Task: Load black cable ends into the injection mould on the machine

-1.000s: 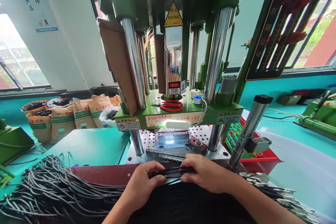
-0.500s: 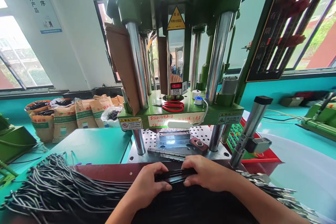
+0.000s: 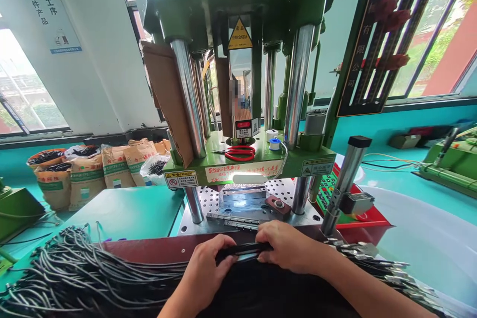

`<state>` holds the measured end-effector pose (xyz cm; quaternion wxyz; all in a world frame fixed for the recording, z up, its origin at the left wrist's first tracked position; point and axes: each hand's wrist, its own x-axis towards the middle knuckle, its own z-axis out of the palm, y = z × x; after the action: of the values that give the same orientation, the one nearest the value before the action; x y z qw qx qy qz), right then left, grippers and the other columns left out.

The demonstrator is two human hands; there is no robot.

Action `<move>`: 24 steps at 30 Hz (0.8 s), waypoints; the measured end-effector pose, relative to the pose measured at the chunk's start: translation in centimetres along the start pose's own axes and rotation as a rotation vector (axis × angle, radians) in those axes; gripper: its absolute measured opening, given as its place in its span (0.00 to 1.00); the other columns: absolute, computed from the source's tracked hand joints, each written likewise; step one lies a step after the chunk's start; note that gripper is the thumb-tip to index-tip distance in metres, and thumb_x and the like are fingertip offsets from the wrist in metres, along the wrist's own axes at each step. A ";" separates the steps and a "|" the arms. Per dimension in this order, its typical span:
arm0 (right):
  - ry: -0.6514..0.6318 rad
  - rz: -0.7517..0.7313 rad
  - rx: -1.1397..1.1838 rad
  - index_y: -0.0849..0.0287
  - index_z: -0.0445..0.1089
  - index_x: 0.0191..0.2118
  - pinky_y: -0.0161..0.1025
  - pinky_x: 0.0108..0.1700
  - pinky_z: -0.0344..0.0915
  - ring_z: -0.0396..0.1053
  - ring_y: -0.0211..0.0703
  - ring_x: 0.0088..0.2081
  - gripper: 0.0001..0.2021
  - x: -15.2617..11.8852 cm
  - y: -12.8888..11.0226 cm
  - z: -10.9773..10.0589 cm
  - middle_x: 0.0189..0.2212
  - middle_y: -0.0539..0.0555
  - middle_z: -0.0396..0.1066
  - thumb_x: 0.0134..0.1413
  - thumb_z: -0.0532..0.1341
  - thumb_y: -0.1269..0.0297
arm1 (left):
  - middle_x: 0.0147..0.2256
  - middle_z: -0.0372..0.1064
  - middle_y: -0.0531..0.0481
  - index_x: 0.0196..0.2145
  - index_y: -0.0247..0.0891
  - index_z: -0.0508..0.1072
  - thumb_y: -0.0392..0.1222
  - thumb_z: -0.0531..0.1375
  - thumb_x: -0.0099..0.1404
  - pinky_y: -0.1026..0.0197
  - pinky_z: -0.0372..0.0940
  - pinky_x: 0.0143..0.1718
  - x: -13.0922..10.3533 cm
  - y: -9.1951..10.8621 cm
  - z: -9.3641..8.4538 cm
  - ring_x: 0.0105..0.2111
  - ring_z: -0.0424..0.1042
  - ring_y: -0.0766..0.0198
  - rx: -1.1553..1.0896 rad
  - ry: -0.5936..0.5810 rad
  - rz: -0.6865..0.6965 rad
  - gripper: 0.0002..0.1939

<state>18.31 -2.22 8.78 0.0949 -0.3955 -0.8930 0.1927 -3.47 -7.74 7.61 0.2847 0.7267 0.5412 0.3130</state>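
Just in front of the press, my left hand (image 3: 212, 268) and my right hand (image 3: 279, 243) both pinch a small bundle of black cables (image 3: 246, 247). The strands run level between the two thumbs and forefingers. A large pile of black cables (image 3: 89, 268) spreads to the left, its loose ends fanned out. On the right, metal connectors (image 3: 395, 273) lie clustered past my forearm. Beyond my fingers, a metal mold strip (image 3: 234, 221) marked A and B rests slantwise on the press bed. What lies under my hands is dark and hard to make out.
The green press (image 3: 238, 159) stands ahead on steel columns. Red-handled pliers (image 3: 240, 152) and a blue-and-white tape roll (image 3: 275, 144) sit on its plate. A metal post with a switch box (image 3: 357, 202) rises at right, before a red tray (image 3: 372, 221). Sacks (image 3: 87, 179) stand at left.
The view has shifted, so the press sits slightly further left. My hands have closed more tightly on the black cables, the left thumb lifting toward its forefinger.
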 end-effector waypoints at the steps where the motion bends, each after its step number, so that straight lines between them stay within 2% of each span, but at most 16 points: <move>1: -0.004 -0.048 -0.066 0.59 0.73 0.29 0.35 0.35 0.59 0.68 0.43 0.36 0.04 0.0 0.1 0.1 0.31 0.51 0.71 0.47 0.65 0.65 | 0.33 0.72 0.58 0.35 0.43 0.71 0.37 0.58 0.58 0.66 0.57 0.38 0.0 0.0 0.0 0.34 0.68 0.65 0.008 -0.003 0.005 0.06; 7: 0.003 -0.240 -0.321 0.59 0.72 0.33 0.36 0.31 0.57 0.70 0.43 0.33 0.07 -0.4 0.5 0.3 0.31 0.52 0.73 0.55 0.59 0.62 | 0.29 0.71 0.60 0.32 0.43 0.72 0.37 0.62 0.54 0.66 0.57 0.35 0.3 -0.1 -0.1 0.32 0.68 0.66 0.048 -0.039 -0.015 0.06; 10: 0.001 -0.253 -0.355 0.58 0.71 0.32 0.36 0.30 0.56 0.70 0.43 0.32 0.07 -0.5 -0.2 -0.2 0.30 0.52 0.72 0.56 0.58 0.63 | 0.30 0.72 0.59 0.32 0.43 0.72 0.37 0.62 0.54 0.65 0.57 0.35 0.4 -0.1 0.0 0.32 0.68 0.65 0.058 -0.035 -0.003 0.05; 13: 0.066 -0.236 -0.321 0.59 0.69 0.34 0.36 0.35 0.58 0.69 0.44 0.36 0.04 -0.6 -1.2 -0.9 0.33 0.53 0.72 0.55 0.58 0.65 | 0.33 0.73 0.57 0.34 0.43 0.72 0.38 0.60 0.57 0.64 0.59 0.39 0.4 -0.3 -0.1 0.35 0.69 0.64 0.003 0.008 -0.006 0.05; 16: 0.136 -0.111 -0.282 0.59 0.66 0.37 0.37 0.35 0.59 0.70 0.46 0.36 0.05 -1.5 -1.0 -1.7 0.33 0.54 0.72 0.54 0.56 0.69 | 0.33 0.72 0.55 0.36 0.42 0.72 0.43 0.61 0.58 0.64 0.61 0.38 0.4 -0.8 -0.7 0.35 0.69 0.63 -0.152 0.084 -0.034 0.07; 19: 0.168 0.110 -0.282 0.57 0.65 0.39 0.38 0.34 0.59 0.71 0.48 0.36 0.08 -4.1 0.9 -2.6 0.33 0.54 0.74 0.53 0.54 0.72 | 0.26 0.69 0.55 0.35 0.40 0.71 0.47 0.63 0.57 0.65 0.62 0.32 0.5 -1.4 -1.1 0.29 0.67 0.65 -0.361 0.115 -0.076 0.11; 21: 0.195 0.217 -0.297 0.56 0.65 0.39 0.38 0.35 0.60 0.71 0.49 0.37 0.09 -6.3 2.6 -3.1 0.35 0.54 0.74 0.52 0.54 0.73 | 0.23 0.67 0.56 0.35 0.39 0.70 0.47 0.64 0.55 0.65 0.61 0.30 0.5 -1.6 -1.1 0.26 0.66 0.67 -0.470 0.088 -0.097 0.12; 24: 0.231 0.254 -0.314 0.54 0.67 0.36 0.37 0.33 0.59 0.72 0.46 0.33 0.09 -9.5 4.6 -3.4 0.31 0.52 0.74 0.53 0.53 0.74 | 0.23 0.67 0.57 0.33 0.38 0.70 0.46 0.65 0.54 0.66 0.61 0.28 0.4 -1.4 -1.4 0.24 0.65 0.69 -0.521 0.006 -0.098 0.11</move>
<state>28.90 -5.55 9.79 0.1088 -0.5341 -0.8382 0.0151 -5.32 -6.88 7.53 0.4756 0.6007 0.4778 0.4298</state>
